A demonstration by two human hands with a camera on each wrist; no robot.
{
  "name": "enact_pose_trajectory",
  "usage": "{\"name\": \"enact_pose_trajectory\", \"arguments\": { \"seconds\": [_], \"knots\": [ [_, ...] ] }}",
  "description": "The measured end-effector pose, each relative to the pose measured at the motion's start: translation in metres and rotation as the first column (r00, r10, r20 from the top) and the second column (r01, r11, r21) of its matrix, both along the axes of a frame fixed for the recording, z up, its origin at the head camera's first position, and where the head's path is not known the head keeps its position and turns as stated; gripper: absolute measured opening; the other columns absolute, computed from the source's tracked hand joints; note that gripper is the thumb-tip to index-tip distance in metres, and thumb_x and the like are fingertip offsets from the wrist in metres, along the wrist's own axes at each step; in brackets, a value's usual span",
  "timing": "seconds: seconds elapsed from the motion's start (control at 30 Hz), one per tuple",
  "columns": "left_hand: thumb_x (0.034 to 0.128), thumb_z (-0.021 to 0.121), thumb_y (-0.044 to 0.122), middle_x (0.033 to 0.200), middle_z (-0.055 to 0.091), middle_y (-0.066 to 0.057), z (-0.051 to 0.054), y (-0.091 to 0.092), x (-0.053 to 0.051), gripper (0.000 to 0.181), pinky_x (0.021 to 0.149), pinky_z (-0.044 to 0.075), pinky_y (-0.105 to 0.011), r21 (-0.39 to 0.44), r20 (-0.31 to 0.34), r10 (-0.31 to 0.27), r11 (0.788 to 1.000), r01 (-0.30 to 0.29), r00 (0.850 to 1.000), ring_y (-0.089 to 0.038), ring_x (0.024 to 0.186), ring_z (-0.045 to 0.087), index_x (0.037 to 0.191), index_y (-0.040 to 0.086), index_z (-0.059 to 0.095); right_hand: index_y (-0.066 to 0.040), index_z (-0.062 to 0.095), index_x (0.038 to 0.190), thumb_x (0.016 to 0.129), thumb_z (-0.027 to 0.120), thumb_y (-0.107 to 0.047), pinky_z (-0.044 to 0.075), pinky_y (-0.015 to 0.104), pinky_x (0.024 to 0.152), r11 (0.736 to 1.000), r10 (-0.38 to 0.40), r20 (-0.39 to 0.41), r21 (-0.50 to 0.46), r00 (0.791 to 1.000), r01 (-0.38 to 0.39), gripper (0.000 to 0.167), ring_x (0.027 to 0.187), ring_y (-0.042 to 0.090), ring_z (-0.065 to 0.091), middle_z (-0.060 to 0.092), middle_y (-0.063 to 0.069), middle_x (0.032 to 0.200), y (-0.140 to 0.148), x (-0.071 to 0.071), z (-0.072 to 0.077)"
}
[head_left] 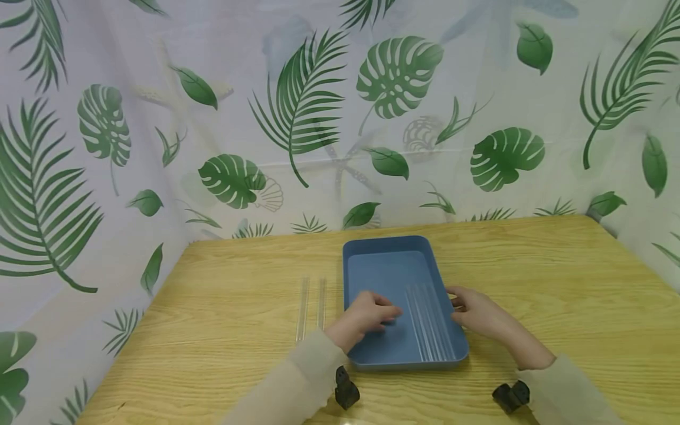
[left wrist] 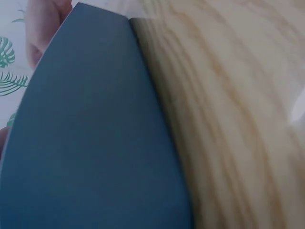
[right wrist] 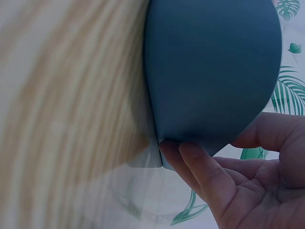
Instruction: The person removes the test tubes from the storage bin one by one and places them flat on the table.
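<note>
Blue tray [head_left: 377,271], one, lower centre-right of the head frame on a wood-grain table [head_left: 223,330], with several clear rods [head_left: 429,321] lying side by side along its right part and two loose rods [head_left: 303,307] on the table left of it. Left hand [head_left: 365,316], over the tray's interior, fingers loosely bent and relaxed. Right hand [head_left: 480,313], at the tray's right edge, gripping the side wall between thumb and fingers.
</note>
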State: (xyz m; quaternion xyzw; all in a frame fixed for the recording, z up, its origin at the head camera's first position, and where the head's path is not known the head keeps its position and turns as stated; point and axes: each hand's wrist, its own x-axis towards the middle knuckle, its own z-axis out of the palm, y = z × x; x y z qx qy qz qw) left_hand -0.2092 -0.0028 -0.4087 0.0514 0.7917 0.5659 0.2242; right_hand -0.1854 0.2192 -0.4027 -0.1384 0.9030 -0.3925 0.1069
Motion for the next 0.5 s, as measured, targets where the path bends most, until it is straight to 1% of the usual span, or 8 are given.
{"name": "enact_pose_trajectory", "arguments": {
  "seconds": [0.2, 0.3, 0.5],
  "knots": [
    [0.0809, 0.065, 0.016, 0.102, 0.057, -0.012, -0.004, 0.013, 0.007, 0.041, 0.074, 0.048, -0.032, -0.014, 0.042, -0.012, 1.0, 0.013, 0.999, -0.022, 0.091, 0.059, 0.113, -0.006, 0.051, 0.019, 0.028, 0.126, 0.082, 0.048, 0.005, 0.047, 0.041, 0.07, 1.0, -0.004, 0.005, 0.004, 1.0, 0.004, 0.051, 0.103, 0.046, 0.046, 0.045, 0.037, 0.113, -0.001, 0.001, 0.0],
    [0.0806, 0.065, 0.016, 0.103, 0.057, -0.013, -0.004, 0.018, 0.009, 0.042, 0.075, 0.048, -0.034, -0.024, 0.036, -0.009, 1.0, 0.01, 0.999, -0.023, 0.09, 0.059, 0.113, -0.007, 0.052, 0.019, 0.028, 0.126, 0.082, 0.048, 0.004, 0.047, 0.041, 0.07, 1.0, 0.0, 0.004, 0.006, 1.0, 0.0, 0.051, 0.102, 0.046, 0.046, 0.045, 0.037, 0.113, 0.0, 0.0, 0.0],
    [0.0808, 0.065, 0.017, 0.102, 0.057, -0.011, -0.005, 0.027, 0.011, 0.04, 0.077, 0.047, -0.038, -0.044, 0.052, 0.006, 0.999, -0.004, 0.999, -0.025, 0.09, 0.058, 0.112, -0.004, 0.053, 0.019, 0.027, 0.127, 0.081, 0.047, 0.005, 0.047, 0.042, 0.071, 1.0, -0.001, 0.011, -0.01, 1.0, 0.001, 0.051, 0.102, 0.046, 0.046, 0.045, 0.036, 0.113, -0.001, 0.001, 0.0]
  ]
}}
